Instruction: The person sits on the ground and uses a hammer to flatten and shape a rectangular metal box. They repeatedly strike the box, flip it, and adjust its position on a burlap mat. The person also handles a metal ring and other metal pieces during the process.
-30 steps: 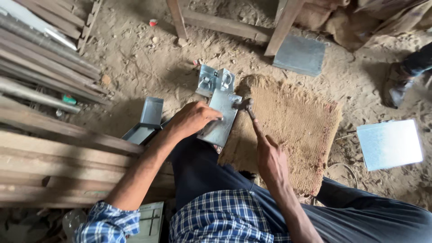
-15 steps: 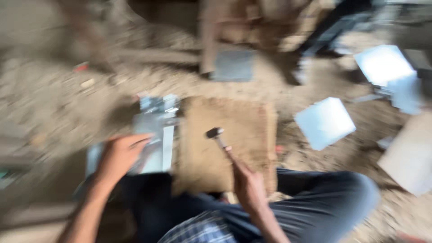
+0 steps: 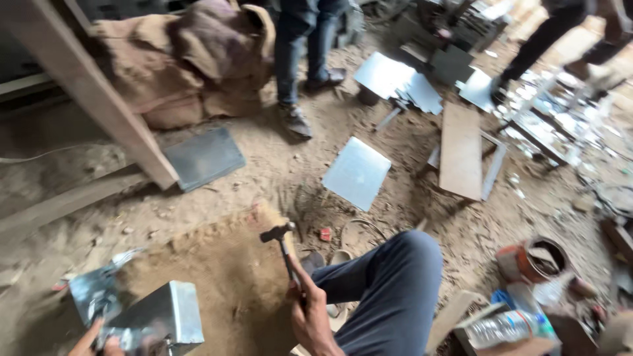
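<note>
My right hand (image 3: 315,315) is wrapped tight around the handle of a small dark-headed steel hammer (image 3: 282,242), head raised just above the brown burlap mat (image 3: 217,283) on the dirt floor. My left hand (image 3: 99,344) is at the bottom edge, only partly in frame, fingers pressed on the folded shiny sheet-metal box piece (image 3: 158,316) that sits on the mat's near-left side; I can't tell whether it grips or just steadies it. The piece looks already bent into shape, so I judge forming is partly done and hammering isn't finished. Flat grey metal sheet (image 3: 357,173) lies beyond my knee, unworked. Another person's dark-trousered legs (image 3: 300,53) stand further back.
</note>
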